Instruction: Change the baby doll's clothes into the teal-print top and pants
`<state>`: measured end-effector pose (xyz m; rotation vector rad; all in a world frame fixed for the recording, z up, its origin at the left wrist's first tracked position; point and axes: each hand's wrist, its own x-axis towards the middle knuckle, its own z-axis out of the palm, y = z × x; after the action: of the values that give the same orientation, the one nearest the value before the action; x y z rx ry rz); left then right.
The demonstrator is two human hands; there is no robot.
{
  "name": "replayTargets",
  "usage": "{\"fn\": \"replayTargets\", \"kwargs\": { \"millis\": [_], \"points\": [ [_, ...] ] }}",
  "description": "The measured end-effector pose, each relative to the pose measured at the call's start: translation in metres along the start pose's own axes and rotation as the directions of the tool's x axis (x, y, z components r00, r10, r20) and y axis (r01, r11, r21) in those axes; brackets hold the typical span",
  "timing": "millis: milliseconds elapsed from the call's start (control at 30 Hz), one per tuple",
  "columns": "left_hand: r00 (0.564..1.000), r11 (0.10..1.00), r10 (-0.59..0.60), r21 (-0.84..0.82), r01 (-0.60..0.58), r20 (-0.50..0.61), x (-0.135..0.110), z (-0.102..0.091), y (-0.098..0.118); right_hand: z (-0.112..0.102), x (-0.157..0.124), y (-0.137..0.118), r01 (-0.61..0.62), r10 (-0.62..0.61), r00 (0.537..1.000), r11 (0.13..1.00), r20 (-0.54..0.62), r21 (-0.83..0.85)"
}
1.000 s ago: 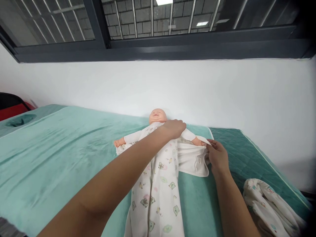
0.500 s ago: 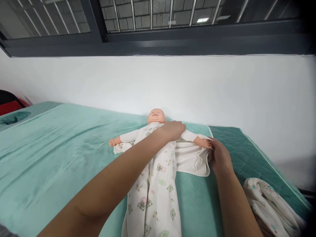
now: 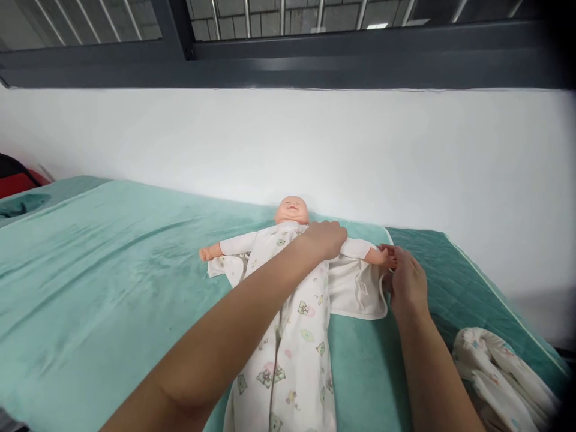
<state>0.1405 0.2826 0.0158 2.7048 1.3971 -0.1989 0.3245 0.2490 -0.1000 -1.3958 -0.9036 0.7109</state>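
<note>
Left forearm (image 3: 243, 318) across doll (image 3: 306, 327), cloth (image 3: 504, 375) nearby

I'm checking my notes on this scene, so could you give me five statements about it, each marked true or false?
1. The doll lies face up. True.
2. The left hand rests on the doll's head. False: it is at the doll's upper arm.
3. The right hand is at one of the doll's hands. True.
4. The bundled cloth lies at the picture's left edge. False: it lies at the lower right.
5. The bedding under the doll is green. True.
</note>
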Motion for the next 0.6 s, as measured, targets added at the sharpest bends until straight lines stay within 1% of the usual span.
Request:
{"fn": "replayTargets", "kwargs": {
  "millis": [33,67,100,133,167,200,233,267,300,333,367,433,500,533,600],
  "points": [
    [0.999,1.0,-0.007,-0.014,0.006,-0.043,-0.008,0.0,0.001,0.001,-0.002,0.0,0.046,-0.05,0.998,0.995,-0.037,-0.085],
    [0.993,0.999,-0.009,-0.044,0.004,-0.115,-0.018,0.001,0.001,0.003,-0.004,0.0,0.077,-0.09,0.994,0.983,-0.067,-0.167],
    [0.977,0.996,-0.013,-0.093,-0.007,-0.213,-0.031,0.004,-0.001,0.006,-0.007,-0.002,0.109,-0.133,0.988,0.964,-0.085,-0.242],
    [0.945,0.986,-0.032,-0.163,-0.023,-0.327,-0.046,0.009,-0.005,0.01,-0.011,-0.004,0.159,-0.191,0.979,0.938,-0.076,-0.309],
    [0.895,0.969,-0.068,-0.242,-0.045,-0.44,-0.062,0.016,-0.01,0.015,-0.016,-0.007,0.209,-0.237,0.971,0.916,-0.042,-0.343],
    [0.837,0.943,-0.131,-0.328,-0.06,-0.531,-0.079,0.026,-0.018,0.021,-0.023,-0.011,0.255,-0.268,0.963,0.905,0.01,-0.342],
    [0.782,0.902,-0.215,-0.427,-0.071,-0.585,-0.096,0.037,-0.027,0.027,-0.032,-0.015,0.294,-0.286,0.956,0.903,0.073,-0.314],
    [0.733,0.849,-0.303,-0.521,-0.082,-0.609,-0.111,0.049,-0.036,0.034,-0.041,-0.02,0.326,-0.294,0.944,0.905,0.15,-0.275],
    [0.706,0.796,-0.372,-0.599,-0.092,-0.603,-0.124,0.062,-0.045,0.041,-0.051,-0.025,0.352,-0.299,0.925,0.905,0.233,-0.238],
    [0.699,0.746,-0.422,-0.659,-0.094,-0.578,-0.134,0.073,-0.053,0.048,-0.061,-0.029,0.374,-0.299,0.901,0.903,0.314,-0.213],
    [0.706,0.7,-0.46,-0.709,-0.085,-0.539,-0.141,0.084,-0.059,0.054,-0.071,-0.033,0.386,-0.29,0.877,0.901,0.383,-0.201],
    [0.742,0.633,-0.492,-0.772,-0.055,-0.456,-0.148,0.099,-0.068,0.062,-0.085,-0.039,0.371,-0.244,0.843,0.909,0.479,-0.19],
    [0.777,0.599,-0.487,-0.8,-0.037,-0.4,-0.147,0.106,-0.071,0.065,-0.092,-0.04,0.339,-0.207,0.83,0.925,0.518,-0.174],
    [0.787,0.597,-0.475,-0.801,-0.041,-0.394,-0.145,0.107,-0.071,0.066,-0.094,-0.04,0.329,-0.2,0.826,0.931,0.527,-0.161],
    [0.79,0.616,-0.445,-0.784,-0.072,-0.422,-0.141,0.106,-0.071,0.067,-0.094,-0.038,0.326,-0.21,0.825,0.935,0.524,-0.14]
  ]
}}
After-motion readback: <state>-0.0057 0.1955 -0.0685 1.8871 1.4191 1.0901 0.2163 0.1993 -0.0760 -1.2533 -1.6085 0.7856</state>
